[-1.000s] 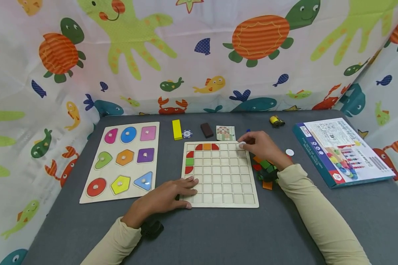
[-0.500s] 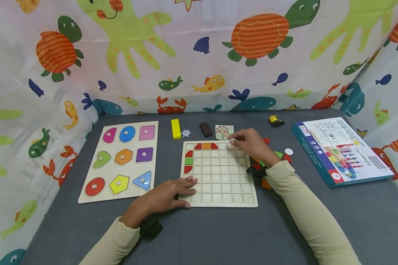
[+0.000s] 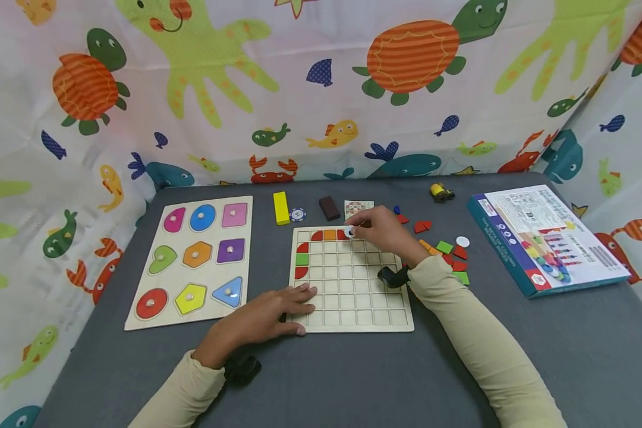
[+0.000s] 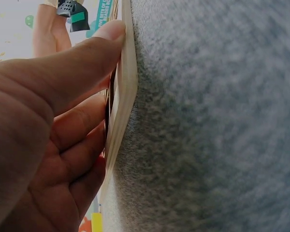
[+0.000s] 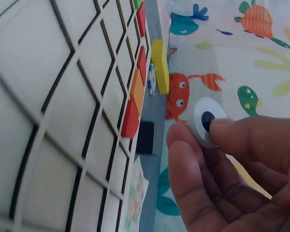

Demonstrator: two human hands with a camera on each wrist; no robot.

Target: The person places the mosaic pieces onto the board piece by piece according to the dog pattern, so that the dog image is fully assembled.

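My right hand pinches a white disc with a black dot, like an eye piece, between thumb and fingertips. In the head view it hovers over the top row of the wooden grid board, beside the red piece at the end of a red-orange-red run. More red pieces and a green square sit in the board's left column. My left hand rests on the board's lower left edge, fingers spread flat; the left wrist view shows its thumb at the board's edge.
A shape puzzle lies left. Behind the board are a yellow block, a poker chip, a dark block and a pattern card. Loose coloured pieces, a white disc, a toy and a box are right.
My right hand has moved left along the board's top edge with the white disc, exposing the loose pieces at the right. The left hand stays in place.
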